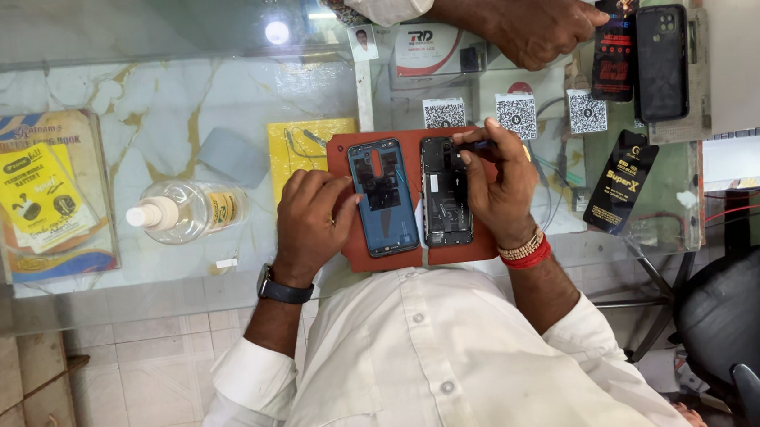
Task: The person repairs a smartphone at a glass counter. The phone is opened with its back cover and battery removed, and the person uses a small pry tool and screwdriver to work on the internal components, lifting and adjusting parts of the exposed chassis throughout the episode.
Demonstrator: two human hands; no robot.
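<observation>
A thin dark tool (474, 146) is pinched in the right hand (500, 186), its tip at the far end of the opened phone (445, 191). The blue back cover (383, 197) just to the left is pressed down by the flat, spread left hand (311, 223). Both parts are laid on a red mat (356, 251) on the glass counter (163, 95), with a clear bottle (185, 211) further left.
</observation>
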